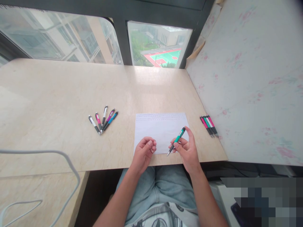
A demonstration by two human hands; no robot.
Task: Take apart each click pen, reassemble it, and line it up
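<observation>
My right hand (187,149) holds a green ballpoint pen (179,135) with a black grip, over the lower right of a white sheet of paper (153,130). The pen tilts, its metal tip low and to the left, and my index finger reaches up to its top end. Rows of small handwriting run along the sheet's upper edge. Over the lower left part of the paper is my left hand (146,149), its fingers curled in with the thumb against them. I cannot make out anything in that hand.
Several pens (103,121) lie fanned out on the table (59,126) to the left. More pens (208,125) lie side by side at the right, close to the flowered wall (248,94). A grey cable (63,154) loops over the lower left. Windows (161,44) stand behind the table.
</observation>
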